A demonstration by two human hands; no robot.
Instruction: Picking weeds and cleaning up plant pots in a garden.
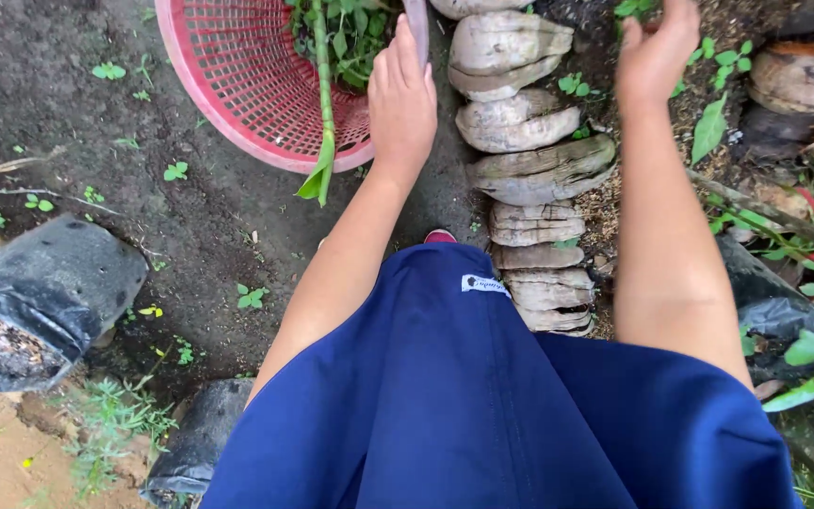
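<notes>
Left hand (pixel 401 99) closed on grey blade (pixel 417 28) beside pink basket (pixel 237 85), already holding cut green stems (pixel 324 104). Right hand (pixel 657 52) open, empty, over weeds (pixel 723 61) not yet pulled by coconut husks (pixel 520 123).

Left hand (pixel 401 99): extended forward and downward, back of hand facing the camera, fingers curled closed in a grip around a narrow grey handle-like item that ran out of frame at the top. Left forearm: bare, straight, angled inward. Right hand (pixel 656 52): raised ahead, fingers loosely bent and partly cut off by the frame edge, holding nothing visible. Right forearm: bare, nearly vertical in view.
</notes>
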